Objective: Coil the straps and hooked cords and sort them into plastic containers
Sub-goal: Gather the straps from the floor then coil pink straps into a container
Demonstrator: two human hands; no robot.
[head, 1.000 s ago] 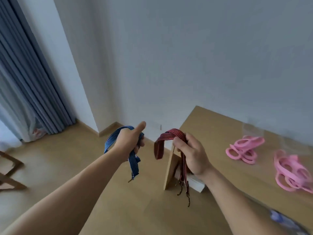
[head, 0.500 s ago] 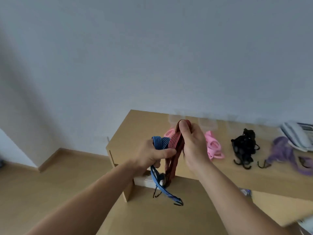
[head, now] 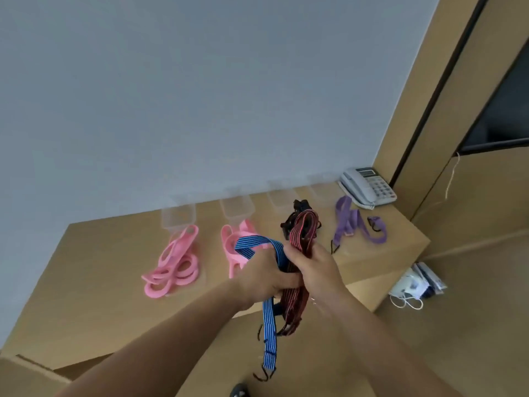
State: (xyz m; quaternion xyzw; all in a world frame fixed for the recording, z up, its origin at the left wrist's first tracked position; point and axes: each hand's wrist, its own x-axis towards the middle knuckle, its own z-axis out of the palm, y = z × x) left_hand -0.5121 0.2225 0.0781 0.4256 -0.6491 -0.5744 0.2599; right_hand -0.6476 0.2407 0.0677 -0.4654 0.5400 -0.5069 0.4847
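The left hand (head: 264,277) is gripping the blue striped cord (head: 269,319), whose loop is arching above the knuckles while its hooked end is dangling below. Pressed against it, the right hand (head: 316,267) is clutching the red striped cord bundle (head: 302,229), with loops standing above the fist and tails hanging beneath. Both hands are hovering over the front of the wooden table (head: 100,276). Beyond them, two pink strap piles (head: 176,262) (head: 227,239) are lying on the tabletop, with black hooked cords (head: 300,204) partly hidden behind the red bundle and a purple strap (head: 347,222) to the right. Clear plastic containers (head: 179,214) are standing in a row by the wall, and a telephone (head: 367,186) is sitting in the far right corner.
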